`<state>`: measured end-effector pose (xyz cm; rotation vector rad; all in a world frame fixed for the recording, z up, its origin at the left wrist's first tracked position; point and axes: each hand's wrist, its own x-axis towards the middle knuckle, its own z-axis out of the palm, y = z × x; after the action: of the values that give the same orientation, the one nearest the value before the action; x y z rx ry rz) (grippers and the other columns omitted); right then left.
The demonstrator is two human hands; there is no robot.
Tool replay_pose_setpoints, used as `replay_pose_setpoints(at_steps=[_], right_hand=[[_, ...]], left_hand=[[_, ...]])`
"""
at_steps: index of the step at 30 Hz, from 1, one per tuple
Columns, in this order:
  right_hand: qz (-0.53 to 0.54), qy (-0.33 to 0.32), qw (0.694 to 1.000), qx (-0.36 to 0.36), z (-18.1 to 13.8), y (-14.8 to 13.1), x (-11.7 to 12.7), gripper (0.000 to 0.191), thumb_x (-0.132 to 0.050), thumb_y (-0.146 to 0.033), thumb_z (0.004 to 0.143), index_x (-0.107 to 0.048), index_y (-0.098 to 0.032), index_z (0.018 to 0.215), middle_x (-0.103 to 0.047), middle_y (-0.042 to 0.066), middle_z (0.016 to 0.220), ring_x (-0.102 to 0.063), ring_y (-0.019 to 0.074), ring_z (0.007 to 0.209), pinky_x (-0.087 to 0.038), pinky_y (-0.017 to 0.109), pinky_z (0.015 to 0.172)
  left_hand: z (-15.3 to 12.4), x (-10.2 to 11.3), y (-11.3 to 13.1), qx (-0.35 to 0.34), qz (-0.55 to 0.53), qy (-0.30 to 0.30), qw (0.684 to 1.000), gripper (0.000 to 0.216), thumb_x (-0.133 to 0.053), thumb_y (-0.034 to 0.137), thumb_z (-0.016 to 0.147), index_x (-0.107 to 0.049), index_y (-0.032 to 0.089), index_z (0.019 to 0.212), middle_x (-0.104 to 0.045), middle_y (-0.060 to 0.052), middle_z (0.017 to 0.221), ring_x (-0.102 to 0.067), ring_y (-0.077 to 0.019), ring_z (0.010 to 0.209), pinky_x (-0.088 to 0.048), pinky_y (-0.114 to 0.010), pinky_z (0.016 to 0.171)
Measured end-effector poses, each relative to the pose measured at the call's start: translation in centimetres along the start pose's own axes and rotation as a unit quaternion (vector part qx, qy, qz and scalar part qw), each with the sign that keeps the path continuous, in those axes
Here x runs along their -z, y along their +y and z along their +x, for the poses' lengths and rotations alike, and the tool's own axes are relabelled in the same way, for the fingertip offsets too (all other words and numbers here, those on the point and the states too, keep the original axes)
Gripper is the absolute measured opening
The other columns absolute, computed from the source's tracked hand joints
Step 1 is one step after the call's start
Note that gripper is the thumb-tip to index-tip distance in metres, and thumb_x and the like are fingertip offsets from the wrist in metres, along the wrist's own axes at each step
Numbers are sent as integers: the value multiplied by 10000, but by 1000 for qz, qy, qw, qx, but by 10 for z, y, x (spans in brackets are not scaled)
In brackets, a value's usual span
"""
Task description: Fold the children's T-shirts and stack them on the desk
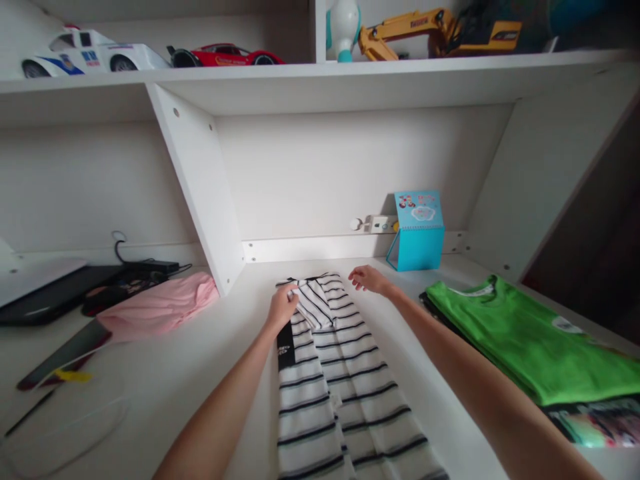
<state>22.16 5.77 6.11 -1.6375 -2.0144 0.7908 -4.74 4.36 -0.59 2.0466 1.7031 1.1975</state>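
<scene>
A white shirt with black stripes (350,373) lies folded lengthwise into a long strip on the white desk, its far end near the back wall. One sleeve is laid across the strip near that end, and a black patch with white lettering shows on the left edge. My left hand (284,305) pinches the striped cloth at the far left, by the sleeve's edge. Just off the shirt's far right corner, my right hand (369,279) hovers with fingers loosely curled and apart, holding nothing.
On the right lies a stack of folded clothes topped by a green T-shirt (530,340). A blue desk calendar (420,233) stands at the back beside a power socket (383,224). Left are a pink cloth (160,308) and a black laptop (55,293). Toys line the shelf (320,72) above.
</scene>
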Motion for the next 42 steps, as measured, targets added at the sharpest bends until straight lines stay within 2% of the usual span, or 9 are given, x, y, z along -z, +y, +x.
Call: replay_pose_setpoints(at_steps=[5, 13, 18, 23, 26, 30, 33, 38, 42], right_hand=[[-30, -5, 999, 25, 60, 13, -20, 416, -413, -90, 801, -483, -186, 1200, -620, 37, 836, -558, 88, 650, -429, 166, 562], [-85, -161, 983, 31, 98, 18, 1, 164, -485, -252, 805, -606, -159, 866, -630, 31, 689, -544, 91, 530, -451, 218, 538], [-162, -113, 980, 32, 105, 11, -13, 166, -510, -276, 809, -606, -143, 831, -647, 76, 766, -606, 165, 710, -453, 267, 652], [-222, 35, 974, 35, 88, 5, -31, 364, -411, -328, 876, -450, -145, 1188, -586, 173, 1067, -550, 279, 993, -409, 389, 794], [-235, 79, 967, 61, 68, 2, -42, 411, -224, -281, 928, -368, -119, 1278, -487, 201, 1226, -511, 263, 1075, -373, 396, 877], [-247, 34, 959, 138, 39, 0, -70, 532, -305, -459, 898, -351, -168, 1341, -355, 115, 1388, -341, 233, 1257, -295, 327, 1000], [-266, -4, 954, 137, 25, -1, -85, 685, -270, -556, 874, -221, -136, 1413, -181, 118, 1467, -131, 262, 1344, -200, 396, 1055], [-269, -43, 957, 102, 5, -13, -81, 728, -181, -611, 867, -109, -165, 1438, -76, 122, 1483, -58, 292, 1350, -154, 511, 1038], [-237, -107, 954, 147, -57, -17, -75, 780, -181, -664, 838, -64, -181, 1439, -25, 112, 1484, 10, 274, 1352, -99, 521, 1050]], left_hand=[[-1, 0, 2, -12, 4, 2, 1000, 267, -518, 121, 759, -626, 150, 1002, -634, -49, 969, -565, -118, 701, -463, -263, 768], [-1, 1, 1, -29, -7, -10, 1000, 264, -494, 95, 773, -624, 145, 997, -601, -79, 1030, -577, -145, 844, -454, -288, 826], [-1, 0, -1, -23, -12, -1, 1000, 263, -493, 100, 773, -620, 149, 998, -599, -81, 1034, -570, -159, 920, -443, -294, 864], [-1, 1, -2, -30, 7, 8, 999, 271, -487, 121, 781, -617, 152, 1017, -593, -85, 1039, -560, -173, 959, -432, -314, 899], [-2, 1, 2, -42, 59, -3, 997, 319, -450, 115, 799, -612, 154, 1071, -561, -98, 1150, -501, -194, 1086, -377, -334, 972], [-4, -1, 11, -2, 194, -61, 979, 397, -379, 190, 855, -546, 222, 1214, -413, -78, 1358, -265, -283, 1298, -248, -459, 1041], [-5, -4, 17, 47, 257, -99, 960, 452, -351, 293, 871, -426, 278, 1317, -320, -76, 1421, -204, -328, 1318, -200, -529, 1030], [-2, -6, 18, 72, 281, -145, 946, 502, -278, 384, 883, -279, 325, 1382, -218, -56, 1466, -147, -322, 1336, -161, -528, 1036], [0, -4, 18, 83, 280, -168, 942, 517, -267, 398, 883, -241, 323, 1394, -170, -53, 1480, -110, -312, 1344, -157, -513, 1040]])
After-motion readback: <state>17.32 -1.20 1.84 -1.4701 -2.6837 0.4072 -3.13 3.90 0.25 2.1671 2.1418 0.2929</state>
